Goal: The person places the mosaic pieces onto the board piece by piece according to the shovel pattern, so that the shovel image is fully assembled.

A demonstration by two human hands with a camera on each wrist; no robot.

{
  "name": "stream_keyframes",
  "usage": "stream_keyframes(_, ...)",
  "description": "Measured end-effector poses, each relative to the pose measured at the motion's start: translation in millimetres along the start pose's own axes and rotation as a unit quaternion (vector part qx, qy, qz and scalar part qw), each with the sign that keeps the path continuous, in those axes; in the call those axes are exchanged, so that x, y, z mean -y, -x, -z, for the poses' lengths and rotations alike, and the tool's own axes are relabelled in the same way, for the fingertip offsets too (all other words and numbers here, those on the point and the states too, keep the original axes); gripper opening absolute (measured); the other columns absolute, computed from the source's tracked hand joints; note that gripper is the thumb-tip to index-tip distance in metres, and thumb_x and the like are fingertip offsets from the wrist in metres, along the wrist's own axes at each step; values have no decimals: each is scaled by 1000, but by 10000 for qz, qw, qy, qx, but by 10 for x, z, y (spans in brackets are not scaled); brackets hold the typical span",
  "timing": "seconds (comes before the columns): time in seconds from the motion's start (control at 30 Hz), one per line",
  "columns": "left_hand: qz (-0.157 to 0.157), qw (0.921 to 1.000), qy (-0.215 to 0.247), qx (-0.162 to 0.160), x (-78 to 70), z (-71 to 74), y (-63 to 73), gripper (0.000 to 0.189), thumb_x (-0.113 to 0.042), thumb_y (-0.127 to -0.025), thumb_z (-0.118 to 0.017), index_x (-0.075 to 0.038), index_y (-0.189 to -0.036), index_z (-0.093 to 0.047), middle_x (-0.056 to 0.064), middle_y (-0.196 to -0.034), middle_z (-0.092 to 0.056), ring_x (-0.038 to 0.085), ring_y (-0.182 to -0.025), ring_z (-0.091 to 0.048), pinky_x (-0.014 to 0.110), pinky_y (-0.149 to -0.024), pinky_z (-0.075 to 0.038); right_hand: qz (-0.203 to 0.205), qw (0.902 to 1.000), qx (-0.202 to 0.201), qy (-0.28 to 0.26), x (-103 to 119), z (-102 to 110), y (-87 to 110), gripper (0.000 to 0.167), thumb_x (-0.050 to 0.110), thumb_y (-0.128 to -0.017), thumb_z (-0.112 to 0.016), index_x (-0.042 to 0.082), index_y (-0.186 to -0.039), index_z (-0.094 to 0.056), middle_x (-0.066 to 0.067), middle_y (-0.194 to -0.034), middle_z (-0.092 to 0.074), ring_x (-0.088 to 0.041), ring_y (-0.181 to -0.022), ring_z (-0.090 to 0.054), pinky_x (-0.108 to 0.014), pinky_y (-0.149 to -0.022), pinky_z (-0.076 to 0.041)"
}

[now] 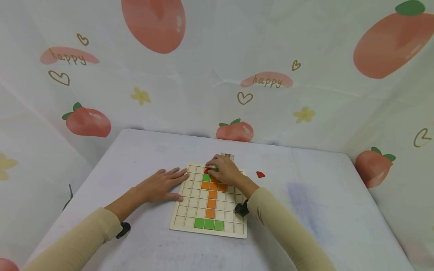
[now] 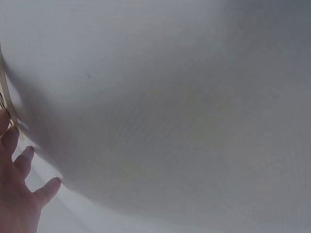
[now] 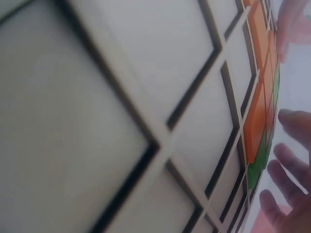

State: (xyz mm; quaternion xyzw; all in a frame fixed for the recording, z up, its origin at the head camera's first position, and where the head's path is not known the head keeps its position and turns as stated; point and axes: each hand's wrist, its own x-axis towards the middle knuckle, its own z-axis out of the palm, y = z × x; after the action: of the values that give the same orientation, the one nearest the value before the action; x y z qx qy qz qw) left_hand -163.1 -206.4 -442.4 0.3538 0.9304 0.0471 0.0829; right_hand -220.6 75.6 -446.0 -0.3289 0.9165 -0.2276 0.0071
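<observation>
A cream grid board [image 1: 230, 234] lies on the table, with orange square tiles [image 1: 211, 203] in a column and crossing row. Green square tiles [image 1: 209, 224] line its near edge, and another green tile [image 1: 206, 177] sits near the top. My left hand [image 1: 162, 186] lies flat, fingers spread, its fingertips and thumb touching the board's left edge. Over the far part of the board, my right hand [image 1: 225, 171] pinches a small red tile [image 1: 207, 171] between thumb and fingers. That hand hides some cells and tiles beneath it.
A red fan-shaped tile [image 1: 260, 174] lies on the white table right of the board. Behind the right hand is a small patterned card [image 1: 228, 155], partly covered. A printed cloth [image 1: 203, 94] hangs behind the table.
</observation>
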Motion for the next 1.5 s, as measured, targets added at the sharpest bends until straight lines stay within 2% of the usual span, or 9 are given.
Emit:
stream_keyframes(0.13,-9,10000,-5,6,-1,-4,-3,85,-67,-92,-52,-16,-157,-33,5,-162,-29,35,-147,-29,65,-108,-31,94,9988,57,-486,-43,13,18,29,11,-94,-68,7,-123,-70,-7,-120,-68,-25,-114,-60,-44,-104,-44)
stream_keyframes(0.3,-15,10000,39,12,0,-3,-4,85,-67,-92,-52,-16,-157,-33,5,-163,-28,36,-147,-28,65,-108,-30,-18,9928,157,-1188,-58,41,50,32,5,-94,-68,2,-125,-68,-9,-124,-69,-26,-122,-59,-42,-107,-43)
stream_keyframes(0.57,12,10000,68,61,1,-12,-8,85,-67,-92,-51,-16,-157,-32,5,-163,-27,35,-147,-28,65,-109,-30,71,9920,147,-1253,-88,49,94,30,5,-94,-66,1,-124,-68,-11,-124,-69,-26,-122,-60,-43,-106,-43)
stream_keyframes(0.77,47,9999,107,103,-11,-10,-7,86,-67,-92,-51,-15,-157,-32,5,-163,-27,36,-148,-27,65,-109,-29,-304,9890,158,-1440,-190,100,188,33,7,-94,-66,4,-127,-66,-7,-123,-69,-24,-122,-58,-43,-105,-44)
stream_keyframes(0.97,29,10000,51,40,-19,4,1,85,-66,-92,-53,-15,-157,-33,6,-163,-28,36,-147,-28,65,-109,-30,-637,9852,85,-1592,-370,254,393,34,7,-93,-67,4,-127,-66,-6,-119,-70,-25,-123,-59,-47,-105,-44)
stream_keyframes(1.13,40,10000,79,45,-13,2,2,86,-67,-92,-52,-15,-157,-32,6,-163,-28,37,-147,-28,65,-108,-30,-736,9873,31,-1409,-560,432,636,36,5,-92,-68,3,-128,-65,-8,-120,-70,-29,-125,-57,-55,-104,-43)
stream_keyframes(1.33,11,10000,39,30,12,-17,2,86,-69,-92,-49,-16,-157,-32,5,-163,-27,36,-147,-28,65,-109,-30,-923,9879,-187,-1233,-805,606,941,34,1,-91,-66,1,-125,-67,-10,-118,-71,-31,-117,-62,-57,-98,-46)
stream_keyframes(1.5,-16,10000,65,14,14,-13,2,86,-69,-92,-49,-15,-157,-32,5,-163,-28,36,-147,-28,66,-108,-30,-1148,9879,-272,-1005,-993,670,1147,36,-2,-90,-66,0,-125,-67,-11,-117,-72,-30,-109,-64,-56,-95,-48)
